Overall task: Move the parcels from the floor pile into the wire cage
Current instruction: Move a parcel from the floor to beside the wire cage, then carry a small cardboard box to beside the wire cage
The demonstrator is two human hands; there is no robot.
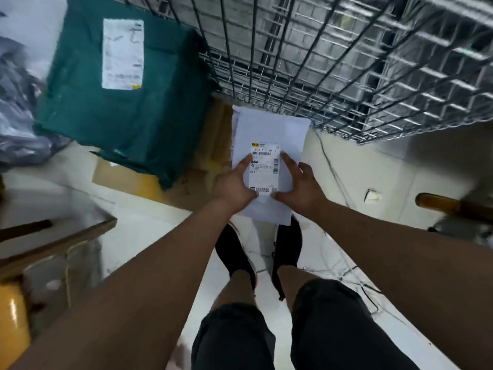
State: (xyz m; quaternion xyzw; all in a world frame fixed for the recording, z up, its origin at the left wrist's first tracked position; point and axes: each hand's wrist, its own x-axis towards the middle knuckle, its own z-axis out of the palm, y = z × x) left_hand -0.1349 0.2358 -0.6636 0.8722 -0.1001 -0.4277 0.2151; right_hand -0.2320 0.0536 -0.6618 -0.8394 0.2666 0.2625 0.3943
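I see two parcels clearly: one white parcel (269, 129) and one green parcel (120, 108). There is also one wire cage (346, 62). At the far left are grey bags (16, 108), too blurred to count.

My grip is on the white parcel from both sides. The left hand (234, 185) and the right hand (301, 186) both have the thumb on top and the fingers under it. I hold it above my two shoes (286, 244). Its far end is near the low edge of the cage, still outside.

It is flat, long and plain white. It has one shipping label (264, 169) with barcodes and a yellow mark. I can read only a code beginning with K11.

The green parcel lies on the floor (360, 161), on brown cardboard (213, 134). It has one big label (122, 53) with blurred writing.
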